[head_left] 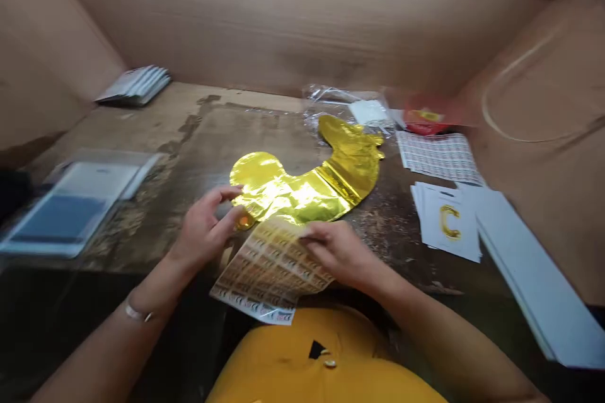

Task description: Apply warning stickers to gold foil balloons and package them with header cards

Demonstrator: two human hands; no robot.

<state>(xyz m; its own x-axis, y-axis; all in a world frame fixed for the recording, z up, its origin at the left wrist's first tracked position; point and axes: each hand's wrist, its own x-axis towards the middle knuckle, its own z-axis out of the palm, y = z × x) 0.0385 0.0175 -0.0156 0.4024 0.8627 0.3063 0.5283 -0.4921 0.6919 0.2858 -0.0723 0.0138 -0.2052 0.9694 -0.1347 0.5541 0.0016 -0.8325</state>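
A shiny gold foil balloon, flat and curved like a C, lies on the worn table. My left hand is at its lower left end, thumb and forefinger apart around the edge; whether they grip anything is too blurred to tell. My right hand pinches the upper right corner of a sheet of small printed stickers, which hangs over the table's front edge below the balloon.
Clear bags lie at the left, a stack of packets behind. Clear plastic, a red item, another sticker sheet, white cards with a gold C and a long white strip are at the right. Cardboard walls surround the table.
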